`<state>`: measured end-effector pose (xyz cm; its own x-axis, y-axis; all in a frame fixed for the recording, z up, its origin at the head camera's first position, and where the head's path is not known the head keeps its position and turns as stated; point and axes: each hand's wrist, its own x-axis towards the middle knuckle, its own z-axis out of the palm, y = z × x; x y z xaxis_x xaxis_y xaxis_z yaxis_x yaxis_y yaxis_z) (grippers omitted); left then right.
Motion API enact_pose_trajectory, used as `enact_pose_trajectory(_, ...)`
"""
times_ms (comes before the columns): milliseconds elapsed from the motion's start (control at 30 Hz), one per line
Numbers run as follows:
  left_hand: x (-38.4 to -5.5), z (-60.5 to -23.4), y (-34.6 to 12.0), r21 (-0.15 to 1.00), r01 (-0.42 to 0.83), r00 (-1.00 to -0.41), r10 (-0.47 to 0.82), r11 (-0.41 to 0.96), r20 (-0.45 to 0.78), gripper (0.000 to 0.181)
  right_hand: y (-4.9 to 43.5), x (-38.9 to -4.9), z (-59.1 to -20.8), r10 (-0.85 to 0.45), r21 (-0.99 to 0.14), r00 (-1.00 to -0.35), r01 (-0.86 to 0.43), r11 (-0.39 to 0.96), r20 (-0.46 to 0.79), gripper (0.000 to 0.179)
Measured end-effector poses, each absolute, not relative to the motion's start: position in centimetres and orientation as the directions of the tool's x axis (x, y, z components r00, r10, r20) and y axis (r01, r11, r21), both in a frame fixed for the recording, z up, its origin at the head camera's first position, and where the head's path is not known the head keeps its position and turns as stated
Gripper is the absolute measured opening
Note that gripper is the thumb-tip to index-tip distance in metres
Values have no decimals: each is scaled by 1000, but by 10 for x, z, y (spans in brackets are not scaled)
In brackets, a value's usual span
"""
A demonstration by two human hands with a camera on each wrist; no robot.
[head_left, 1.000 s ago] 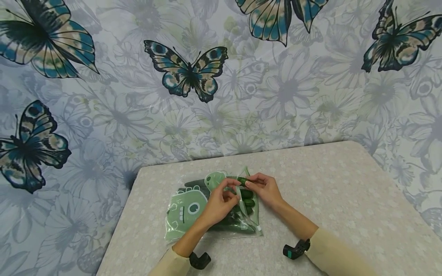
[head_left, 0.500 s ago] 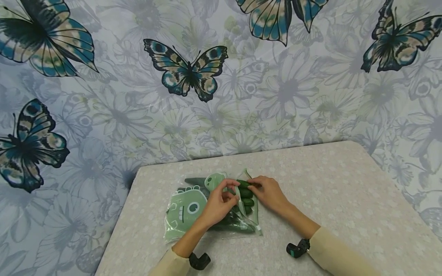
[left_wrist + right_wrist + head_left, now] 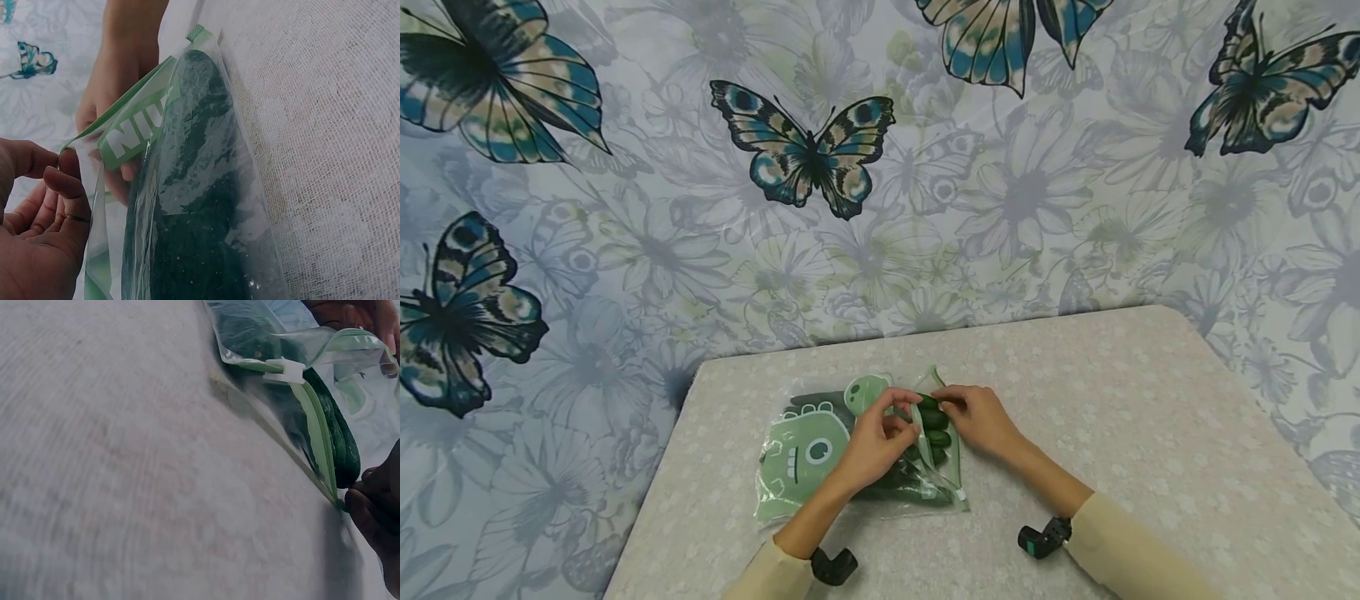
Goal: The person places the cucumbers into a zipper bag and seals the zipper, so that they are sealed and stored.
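Observation:
A clear zip bag with a green monster print lies on the table, with several cucumbers inside. My left hand pinches the upper edge of the bag's mouth between thumb and finger. In the left wrist view that green edge is lifted away from a large cucumber under the plastic. At the bag's mouth, the fingertips of my right hand pinch the end of the topmost cucumber. The right wrist view shows the right hand partly cut off, close to a cucumber end.
The bag's white zip slider sits at the near corner of its mouth. A pale floral cloth covers the table. Behind it hangs a butterfly-patterned curtain. Dark wrist cameras are worn on both wrists.
The topmost cucumber has slid left, further into the bag, and its far tip has shifted left. My right hand has changed its hold on the end; my left hand has stayed in place.

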<state>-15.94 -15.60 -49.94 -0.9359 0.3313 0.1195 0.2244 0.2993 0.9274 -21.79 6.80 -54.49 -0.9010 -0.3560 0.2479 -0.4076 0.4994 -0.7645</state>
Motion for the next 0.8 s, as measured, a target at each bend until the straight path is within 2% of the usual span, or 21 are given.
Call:
enact_pose_trajectory(200,-162,-501,-153,925,222,-938,328,308,115,37,89,-216,-541,-389,-794,-896,-390,466,212,25)
enact_pose_trajectory(600,-174,-500,-138,921,226,-928,358,317,105,35,143,-199,-535,-378,-803,-914,-336,492,151,24)
enact_pose_trajectory(800,-182,-504,-130,902,225,-908,414,369,58,44,158,-193,-538,-388,-796,-908,-350,494,159,23)
